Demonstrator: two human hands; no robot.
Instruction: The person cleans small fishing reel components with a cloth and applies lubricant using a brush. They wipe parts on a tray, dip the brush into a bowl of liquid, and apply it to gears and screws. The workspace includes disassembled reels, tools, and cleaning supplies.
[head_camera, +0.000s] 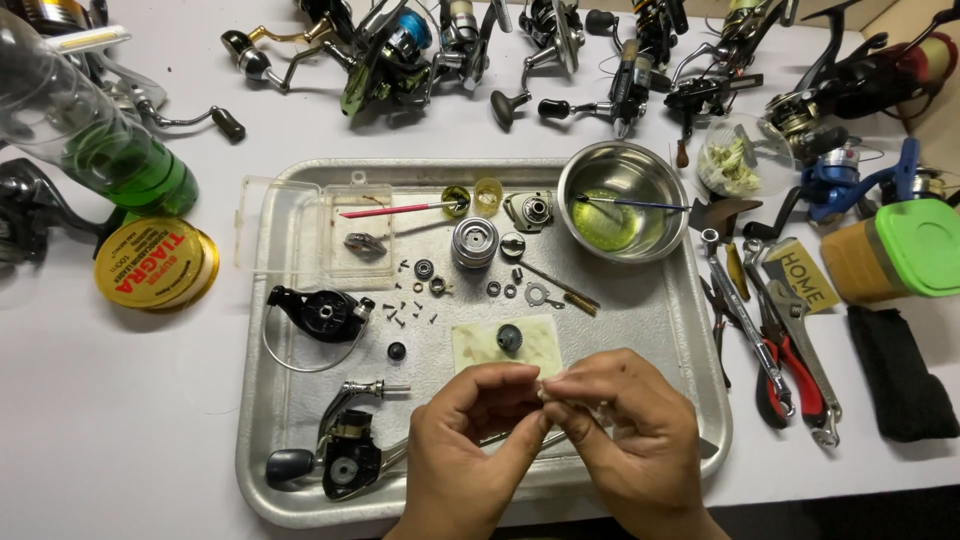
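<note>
Two hands meet over metal tray (660, 300): left hand (465, 435) and right hand (625, 425) pinch small pale piece (553, 385) between fingertips, just below dark gear (509, 338) on yellowish pad (535, 335); identity of piece unclear.

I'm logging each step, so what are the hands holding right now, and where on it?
Both hands pinch something small and pale between their fingertips above the tray. The fingers hide most of it, so what it is and where it is held cannot be told.
</note>
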